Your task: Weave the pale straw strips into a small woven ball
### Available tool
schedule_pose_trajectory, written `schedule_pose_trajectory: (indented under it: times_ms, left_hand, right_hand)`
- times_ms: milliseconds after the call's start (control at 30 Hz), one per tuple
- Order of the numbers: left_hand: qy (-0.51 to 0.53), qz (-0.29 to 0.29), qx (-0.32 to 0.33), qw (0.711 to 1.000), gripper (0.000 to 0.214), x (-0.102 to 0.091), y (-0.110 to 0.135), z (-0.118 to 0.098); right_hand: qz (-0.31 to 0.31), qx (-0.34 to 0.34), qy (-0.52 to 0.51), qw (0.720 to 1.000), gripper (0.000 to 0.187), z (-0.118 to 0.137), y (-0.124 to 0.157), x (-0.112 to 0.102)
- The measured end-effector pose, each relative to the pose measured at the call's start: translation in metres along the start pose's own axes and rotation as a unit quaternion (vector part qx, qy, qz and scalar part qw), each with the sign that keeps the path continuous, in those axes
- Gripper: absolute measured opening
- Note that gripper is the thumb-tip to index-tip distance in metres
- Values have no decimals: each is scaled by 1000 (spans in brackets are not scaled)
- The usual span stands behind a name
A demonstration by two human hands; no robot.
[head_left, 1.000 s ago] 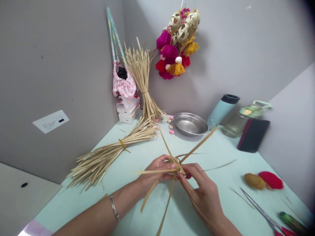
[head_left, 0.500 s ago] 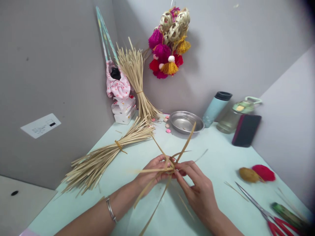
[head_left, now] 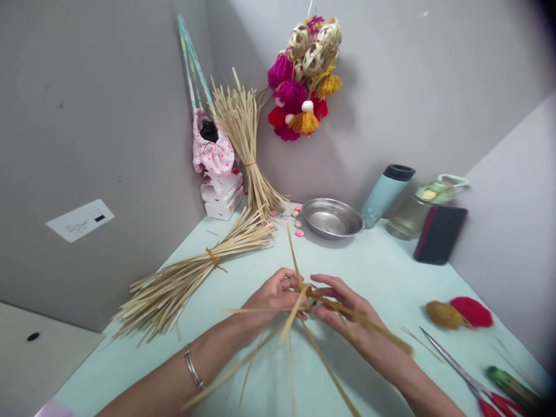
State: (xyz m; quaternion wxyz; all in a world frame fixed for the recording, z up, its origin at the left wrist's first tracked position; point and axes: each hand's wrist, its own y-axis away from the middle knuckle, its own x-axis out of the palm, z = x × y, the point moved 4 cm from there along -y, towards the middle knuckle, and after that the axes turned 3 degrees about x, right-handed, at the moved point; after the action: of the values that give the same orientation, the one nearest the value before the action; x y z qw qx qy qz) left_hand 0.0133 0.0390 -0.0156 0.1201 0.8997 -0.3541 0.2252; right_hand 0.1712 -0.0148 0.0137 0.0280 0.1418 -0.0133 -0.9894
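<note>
Over the middle of the table, my left hand (head_left: pixel 278 296) is closed on a small woven piece of straw-coloured strips (head_left: pixel 304 294). Long loose ends fan out from it, up, left, down and right. Close at its right side is my right hand (head_left: pixel 347 307), with thumb and fingers apart and the index finger stretched out. Some strip ends lie across the back of that hand and wrist. Whether its inner fingertips touch the weave is hard to tell.
Tied strip bundles (head_left: pixel 191 275) lie at left and stand behind. A metal bowl (head_left: pixel 332 219), blue tumbler (head_left: pixel 386 194), green bottle (head_left: pixel 410 211) and phone (head_left: pixel 441 234) sit at the back. Yarn (head_left: pixel 471 311) and red-handled scissors (head_left: pixel 452 359) lie at right. Tasselled woven balls (head_left: pixel 304 78) hang on the wall.
The woven piece has turned and its strip ends now point differently, one lying over my right forearm. My right fingers have gone from pinching at the weave to spread apart.
</note>
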Motion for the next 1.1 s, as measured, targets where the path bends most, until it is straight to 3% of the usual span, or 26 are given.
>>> schedule_pose_trajectory:
  times_ms: [33,67,200,367,467,600,700,833,967,1100]
  left_hand:
    - [-16,-1,7,1000,37,-1,0,-1]
    - [-35,-5,13,999,35,-2,0,-2]
    - [-117,-5,35,992,37,-2,2,-6]
    - [-246,-5,96,965,39,8,8,-14]
    - [-316,-14,124,941,38,13,11,-20]
    - [-342,-8,125,931,45,14,13,-22]
    - [-325,-16,106,940,53,11,14,-20]
    - [-266,8,85,960,52,9,12,-18]
    - [-94,18,38,995,46,3,6,-18]
    - [66,-23,21,997,36,-6,2,-16]
  right_hand:
    - [42,21,-20,999,38,0,-1,-1]
    - [41,19,-22,999,34,1,-1,-5]
    - [-32,29,29,999,32,6,-1,-22]
    - [-9,-33,2,999,31,17,3,-6]
    - [-38,-57,16,998,29,18,5,1]
    - [-29,-65,11,997,31,15,6,3]
    - [-16,-81,22,996,24,13,5,3]
    - [-48,-91,40,994,19,13,5,2]
    - [-86,-77,13,993,18,15,5,-5]
    - [-135,-29,-38,990,25,11,5,-17]
